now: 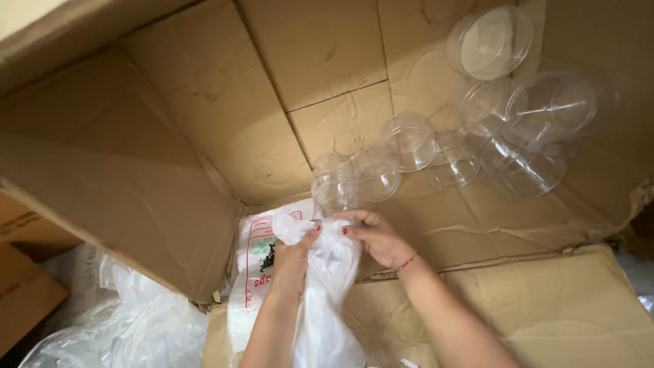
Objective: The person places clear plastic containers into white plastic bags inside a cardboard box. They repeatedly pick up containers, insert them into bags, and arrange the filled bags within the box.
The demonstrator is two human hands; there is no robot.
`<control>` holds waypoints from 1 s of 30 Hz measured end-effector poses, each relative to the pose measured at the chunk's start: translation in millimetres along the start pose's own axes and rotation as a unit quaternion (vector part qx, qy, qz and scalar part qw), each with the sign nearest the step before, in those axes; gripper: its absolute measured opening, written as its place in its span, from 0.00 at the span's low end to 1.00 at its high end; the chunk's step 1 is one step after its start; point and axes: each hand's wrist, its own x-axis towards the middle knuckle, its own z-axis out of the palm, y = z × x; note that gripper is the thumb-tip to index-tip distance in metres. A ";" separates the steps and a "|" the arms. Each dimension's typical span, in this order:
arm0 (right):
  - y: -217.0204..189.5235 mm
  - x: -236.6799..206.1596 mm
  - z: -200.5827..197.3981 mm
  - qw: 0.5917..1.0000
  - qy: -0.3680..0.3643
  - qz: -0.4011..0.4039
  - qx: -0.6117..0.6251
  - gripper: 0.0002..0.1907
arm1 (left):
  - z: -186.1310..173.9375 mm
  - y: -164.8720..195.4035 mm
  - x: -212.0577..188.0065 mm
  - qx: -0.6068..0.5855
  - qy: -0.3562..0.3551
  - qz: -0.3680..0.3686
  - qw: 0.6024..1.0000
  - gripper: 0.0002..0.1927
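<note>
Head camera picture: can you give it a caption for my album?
Two hands bunch a white plastic bag beside clear plastic cups.

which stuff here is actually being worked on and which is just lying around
In hand:
- left hand and right hand, both gripping the thin white plastic bag

Lying about:
- clear round plastic containers on the flattened brown cardboard
- crumpled clear plastic sheeting
- printed white plastic bag

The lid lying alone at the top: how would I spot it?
Start from the flattened cardboard and follow the cluster of clear cups up to the right. The lid lies at the very top, beyond the last cup. Unlike the deep cups, it is a shallow, flat, clear disc.
</note>
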 end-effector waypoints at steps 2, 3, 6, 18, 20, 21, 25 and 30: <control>10.0 6.0 -1.7 0.999 0.027 -0.047 -0.006 0.08 | 3.0 -4.9 1.4 0.041 0.053 -0.016 0.998 0.31; 14.3 8.2 -3.6 0.997 0.041 -0.071 -0.010 0.07 | 6.0 -7.9 1.7 0.061 0.078 -0.023 0.995 0.31; 23.4 13.5 -5.7 0.989 0.088 -0.119 -0.008 0.06 | 14.3 -16.1 0.3 0.045 0.061 -0.026 0.997 0.29; 19.0 8.9 -9.2 0.991 0.096 -0.090 0.012 0.09 | 3.8 -27.7 14.7 -0.026 -0.036 -0.014 0.999 0.26; 22.1 11.9 -14.5 0.991 0.090 -0.098 0.007 0.08 | 2.9 -28.6 17.6 0.002 -0.016 -0.003 1.000 0.26; 23.9 13.6 -16.1 0.991 0.087 -0.103 0.005 0.09 | 2.6 -28.4 18.8 0.017 -0.005 0.003 1.000 0.26; 26.4 17.2 -15.9 0.997 0.026 -0.068 0.001 0.10 | 0.8 -26.2 23.8 0.115 0.018 -0.031 0.993 0.26; 4.5 5.6 -14.0 0.990 0.016 0.025 0.139 0.12 | -20.7 -22.8 31.2 0.106 0.000 -0.180 0.978 0.30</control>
